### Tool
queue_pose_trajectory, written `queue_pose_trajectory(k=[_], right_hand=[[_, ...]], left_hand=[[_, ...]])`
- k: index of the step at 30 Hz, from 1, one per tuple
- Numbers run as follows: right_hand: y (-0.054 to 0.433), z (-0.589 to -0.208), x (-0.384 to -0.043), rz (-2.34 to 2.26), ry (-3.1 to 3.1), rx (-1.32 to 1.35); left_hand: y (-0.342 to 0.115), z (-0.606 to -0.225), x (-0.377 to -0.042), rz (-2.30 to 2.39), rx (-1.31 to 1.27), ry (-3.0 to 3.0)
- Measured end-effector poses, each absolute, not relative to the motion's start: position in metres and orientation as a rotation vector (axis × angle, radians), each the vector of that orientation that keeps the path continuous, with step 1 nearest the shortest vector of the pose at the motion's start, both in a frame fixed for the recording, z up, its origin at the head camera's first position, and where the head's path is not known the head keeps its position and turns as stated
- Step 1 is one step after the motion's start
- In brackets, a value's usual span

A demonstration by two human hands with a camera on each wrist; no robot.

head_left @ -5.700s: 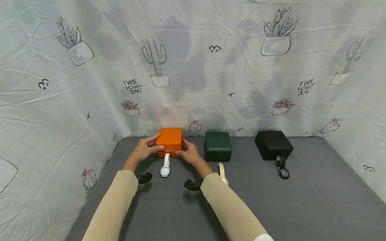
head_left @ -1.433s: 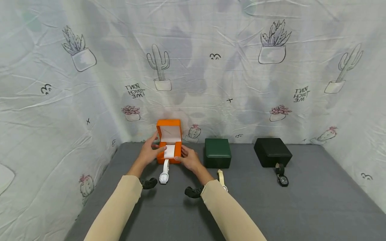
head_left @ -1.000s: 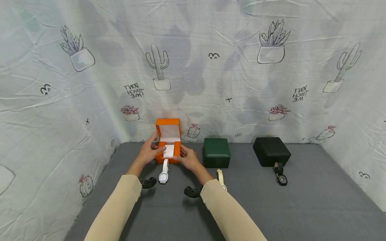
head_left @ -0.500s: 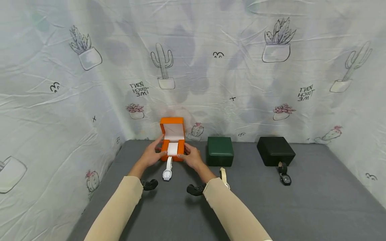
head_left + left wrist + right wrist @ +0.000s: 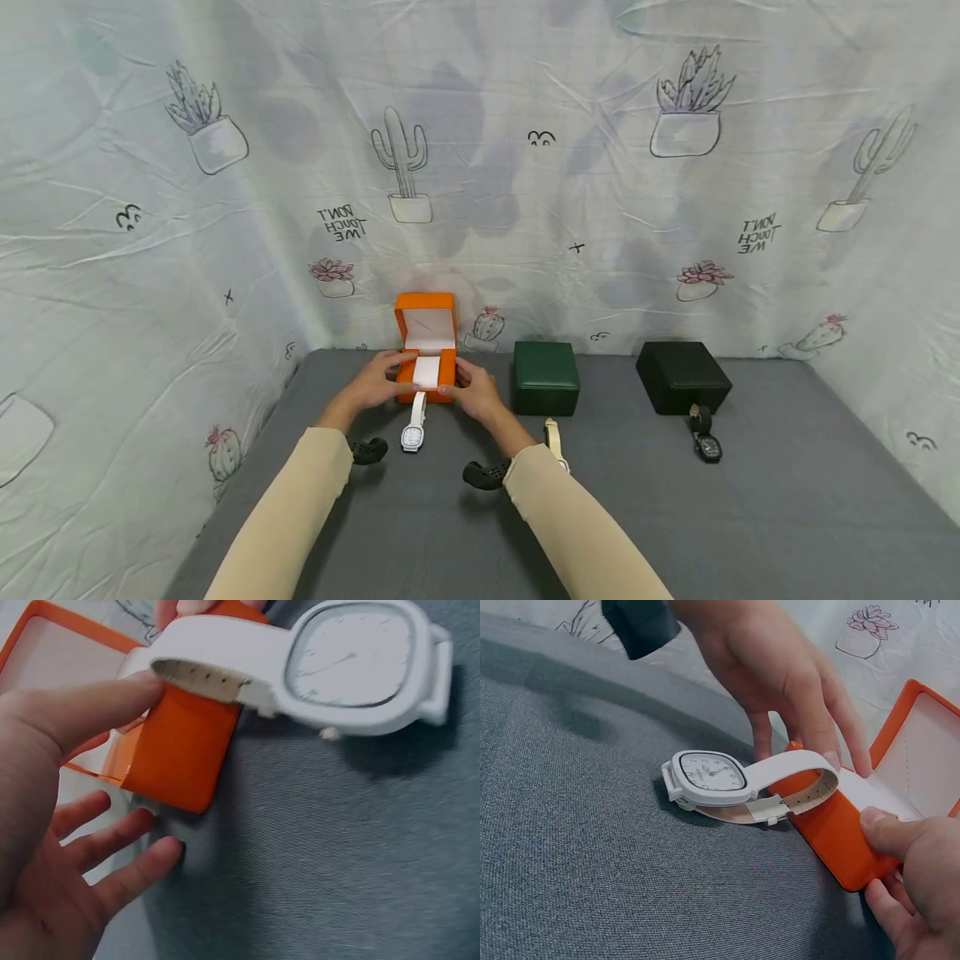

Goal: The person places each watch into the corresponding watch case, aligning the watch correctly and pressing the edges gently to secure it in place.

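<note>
An orange watch box [image 5: 447, 367] stands with its lid raised, a white cushion [image 5: 427, 372] inside. My left hand [image 5: 373, 382] is at its left side, index finger reaching over the wall towards the cushion and thumb by the front edge. The other left fingers are spread outside the box in the left wrist view. My right hand [image 5: 477, 393] grips the box's right side, thumb on the front edge and fingers along the wall. In front lies a white watch [image 5: 712, 777], dial up, its strap [image 5: 217, 649] looped against the box front.
To the right stand a closed green box [image 5: 546, 379] and a closed black box [image 5: 682, 377]. A cream-strapped watch [image 5: 553, 437], partly behind the right sleeve, and a black watch [image 5: 706, 442] lie in front of them. A patterned cloth [image 5: 510, 208] hangs behind the grey table [image 5: 712, 525].
The orange box's lid, down in the oldest frame, is now up. My left index finger has come down from beside the lid to the box's inside. My right hand stays on the box.
</note>
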State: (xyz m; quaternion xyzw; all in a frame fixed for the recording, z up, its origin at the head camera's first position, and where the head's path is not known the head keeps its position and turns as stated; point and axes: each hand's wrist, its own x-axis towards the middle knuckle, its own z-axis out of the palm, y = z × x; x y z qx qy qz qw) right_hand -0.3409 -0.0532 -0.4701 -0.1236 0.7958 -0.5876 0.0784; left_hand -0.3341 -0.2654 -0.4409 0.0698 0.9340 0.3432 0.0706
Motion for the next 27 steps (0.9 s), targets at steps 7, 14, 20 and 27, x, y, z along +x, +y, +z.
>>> queue_pose_trajectory(k=[7,14,20,27], right_hand=[[-0.056,-0.471,-0.340,-1.756,2.389,-0.377],[-0.058,-0.472,-0.339,-1.766,2.379,-0.389],[-0.056,-0.474,-0.340,-1.743,2.408,-0.367],[-0.055,-0.473,-0.340,-1.732,2.422,-0.366]], left_hand=[[-0.268,-0.433,-0.345,0.994,0.226,2.722],[-0.266,-0.429,-0.351,0.901,0.216,2.741],[-0.263,-0.430,-0.355,0.823,0.229,2.774],[-0.258,-0.433,-0.357,0.798,0.250,2.792]])
